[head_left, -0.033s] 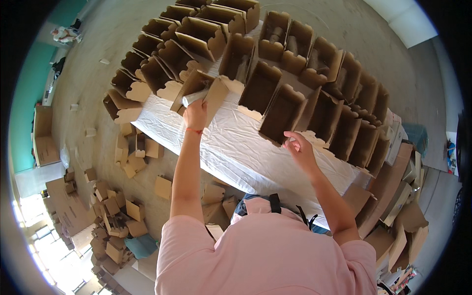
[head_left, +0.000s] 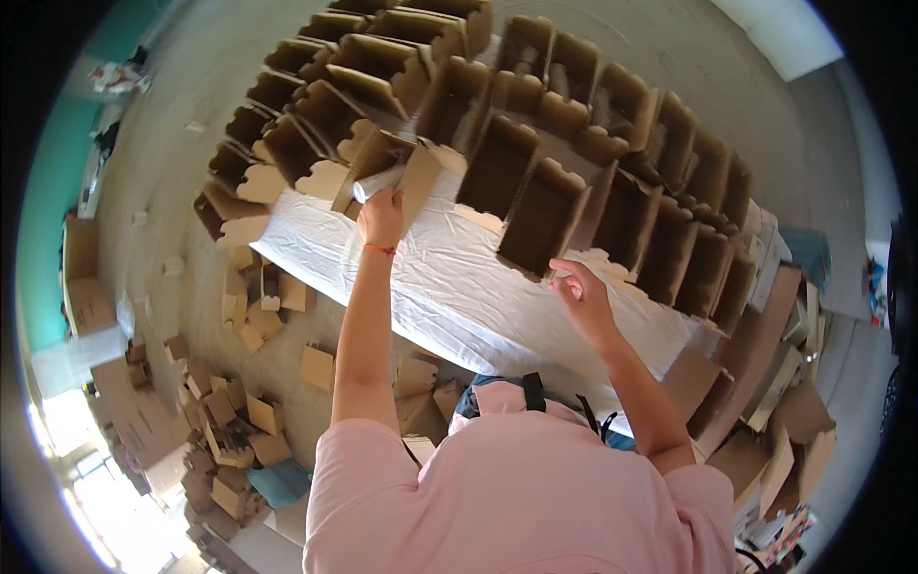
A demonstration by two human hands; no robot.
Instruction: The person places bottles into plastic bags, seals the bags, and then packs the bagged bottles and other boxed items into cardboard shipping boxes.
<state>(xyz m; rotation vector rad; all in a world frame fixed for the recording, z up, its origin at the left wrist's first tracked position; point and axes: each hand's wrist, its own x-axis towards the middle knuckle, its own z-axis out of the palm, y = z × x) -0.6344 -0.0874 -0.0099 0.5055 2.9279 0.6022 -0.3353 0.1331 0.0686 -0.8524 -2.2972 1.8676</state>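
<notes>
White cloth (head_left: 469, 263) covers the table, showing along its near edge. Open brown boxes (head_left: 330, 113) stand on it in tight rows back to the far edge.

Left hand (head_left: 382, 218): closed round a whitish cylinder (head_left: 375, 180). Cylinder is at the mouth of an open box (head_left: 419, 184), between its flaps, front row, toward the table's left end. Can't tell how far in it goes.

Right hand (head_left: 581, 292): thumb and index a bit apart, other fingers curled, above the near edge, right by the front corner of a deep box (head_left: 540, 218). Can't tell from here if it touches.

Some boxes toward the far edge have tubes (head_left: 525, 62) in them, blurry.

Person's in a pink shirt (head_left: 521, 478), red band (head_left: 380, 250) on the left wrist. Loose cartons (head_left: 222, 407) heaped on the floor off the left end, flattened cardboard (head_left: 757, 346) off the right end.
</notes>
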